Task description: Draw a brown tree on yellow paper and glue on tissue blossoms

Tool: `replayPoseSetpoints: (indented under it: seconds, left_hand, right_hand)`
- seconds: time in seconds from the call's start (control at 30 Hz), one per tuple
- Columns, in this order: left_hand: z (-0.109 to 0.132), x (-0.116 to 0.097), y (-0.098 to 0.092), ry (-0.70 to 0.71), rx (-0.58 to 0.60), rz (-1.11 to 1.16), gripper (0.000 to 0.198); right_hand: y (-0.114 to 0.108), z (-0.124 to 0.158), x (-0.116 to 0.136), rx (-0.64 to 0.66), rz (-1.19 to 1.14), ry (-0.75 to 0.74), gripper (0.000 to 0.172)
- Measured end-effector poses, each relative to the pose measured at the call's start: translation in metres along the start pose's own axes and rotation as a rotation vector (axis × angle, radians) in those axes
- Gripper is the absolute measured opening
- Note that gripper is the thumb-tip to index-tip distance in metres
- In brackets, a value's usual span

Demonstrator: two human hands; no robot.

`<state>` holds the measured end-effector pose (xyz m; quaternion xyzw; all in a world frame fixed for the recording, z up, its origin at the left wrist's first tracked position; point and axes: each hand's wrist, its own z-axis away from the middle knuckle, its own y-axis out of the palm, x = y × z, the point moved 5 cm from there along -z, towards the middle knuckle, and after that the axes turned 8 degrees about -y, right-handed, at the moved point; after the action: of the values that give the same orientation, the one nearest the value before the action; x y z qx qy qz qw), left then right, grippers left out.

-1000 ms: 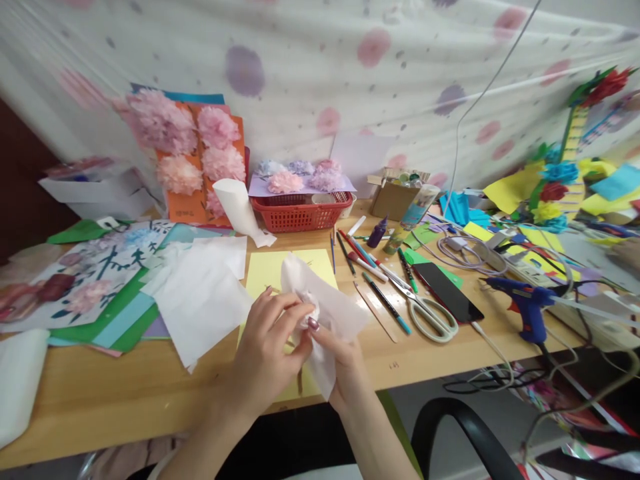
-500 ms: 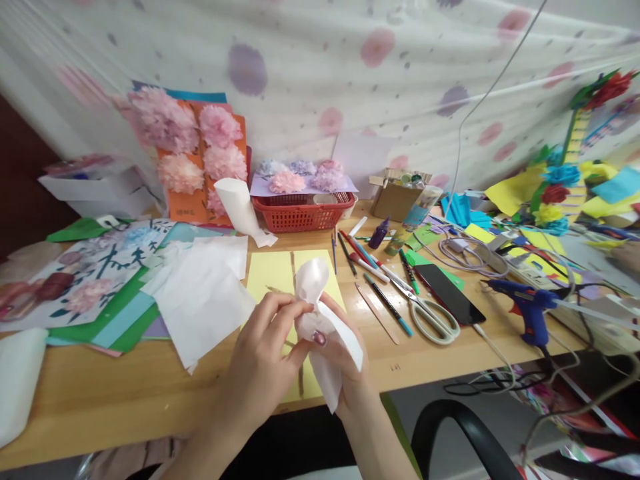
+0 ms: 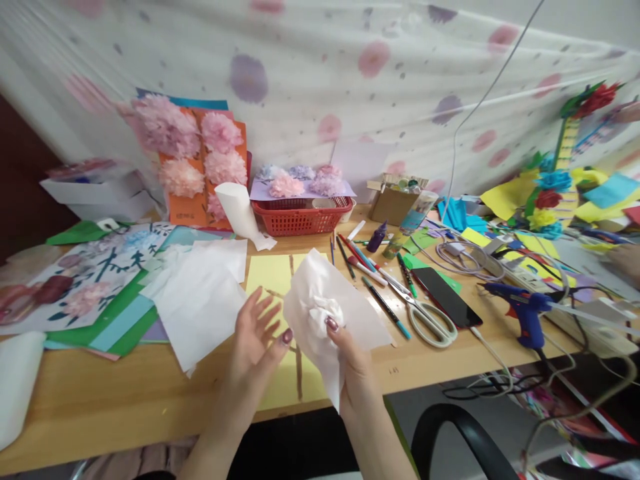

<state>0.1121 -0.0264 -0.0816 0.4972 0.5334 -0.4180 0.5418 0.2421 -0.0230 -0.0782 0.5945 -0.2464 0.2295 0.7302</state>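
My right hand (image 3: 350,353) has its grip pinched on the white tissue sheet (image 3: 345,293), thumb on the crumpled wad (image 3: 323,311) at its middle. My left hand (image 3: 257,330) hangs spread and empty just left of it. I judge a wrap half made — gathering the loose corners needs both hands. The worktop (image 3: 125,393) edge runs under the grip, with scissors (image 3: 433,323) to the right and loose white sheets (image 3: 200,300) to the left.

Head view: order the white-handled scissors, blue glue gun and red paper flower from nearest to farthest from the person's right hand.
1. White-handled scissors, just right of the right hand.
2. Blue glue gun, farther right on the desk.
3. Red paper flower, far right corner.
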Motion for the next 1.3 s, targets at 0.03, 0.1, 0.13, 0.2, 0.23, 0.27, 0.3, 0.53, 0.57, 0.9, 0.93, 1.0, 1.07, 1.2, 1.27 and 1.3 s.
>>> replayPoseSetpoints:
  seconds: [0.03, 0.1, 0.13, 0.2, 0.23, 0.27, 0.3, 0.53, 0.57, 0.9, 0.93, 1.0, 1.07, 1.2, 1.27, 1.3]
  left_hand:
    - [-0.002, 0.01, 0.002, -0.14, 0.063, 0.129, 0.055]
    - [-0.002, 0.021, 0.011, -0.355, 0.176, 0.317, 0.043]
    - [-0.003, 0.021, 0.014, -0.407, 0.192, 0.377, 0.038]
    - [-0.004, 0.016, 0.015, -0.408, 0.113, 0.419, 0.03]
    - [-0.004, 0.012, 0.014, -0.366, 0.046, 0.406, 0.027]
    - [-0.003, 0.006, 0.013, -0.297, -0.017, 0.373, 0.024]
    - [-0.001, -0.002, 0.012, -0.202, -0.072, 0.318, 0.021]
    - [0.028, -0.044, 0.033, 0.577, -0.091, -0.441, 0.029]
    - [0.03, -0.043, 0.035, 0.606, -0.06, -0.482, 0.033]
    - [0.024, -0.038, 0.036, 0.621, -0.09, -0.622, 0.047]
    - [0.023, -0.037, 0.036, 0.616, -0.101, -0.624, 0.048]
    - [0.024, -0.036, 0.037, 0.596, -0.133, -0.612, 0.047]
    - [0.026, -0.036, 0.039, 0.6, -0.156, -0.615, 0.046]
    - [0.031, -0.04, 0.04, 0.694, -0.106, -0.67, 0.044]
    - [0.024, -0.039, 0.02, 0.662, -0.158, -0.68, 0.036]
    - [0.018, -0.036, 0.003, 0.61, -0.229, -0.702, 0.032]
  right_hand:
    - [-0.001, -0.001, 0.0, 0.009, -0.003, 0.0, 0.051]
    - [-0.001, -0.003, 0.0, 0.034, -0.009, 0.002, 0.052]
    - [0.0, -0.003, 0.001, 0.042, -0.008, 0.002, 0.052]
    - [0.002, -0.001, 0.004, 0.044, 0.005, -0.009, 0.053]
    - [0.003, 0.0, 0.005, 0.041, 0.014, -0.019, 0.055]
    - [0.004, 0.001, 0.006, 0.039, 0.02, -0.031, 0.057]
    - [0.004, 0.001, 0.007, 0.035, 0.026, -0.044, 0.059]
    - [-0.006, 0.0, -0.003, -0.006, 0.086, -0.052, 0.057]
    - [-0.007, -0.001, -0.004, 0.0, 0.085, -0.045, 0.052]
    - [0.006, 0.005, 0.002, 0.054, 0.048, -0.065, 0.03]
    - [0.008, 0.006, 0.002, 0.05, 0.079, -0.083, 0.031]
    - [0.008, 0.005, 0.001, 0.031, 0.115, -0.099, 0.028]
    - [0.005, 0.003, -0.002, -0.005, 0.118, -0.091, 0.022]
    - [-0.007, -0.002, -0.008, -0.067, 0.136, -0.045, 0.032]
    - [-0.013, -0.006, -0.006, -0.097, 0.151, -0.048, 0.042]
    - [-0.017, -0.009, -0.004, -0.119, 0.155, -0.059, 0.046]
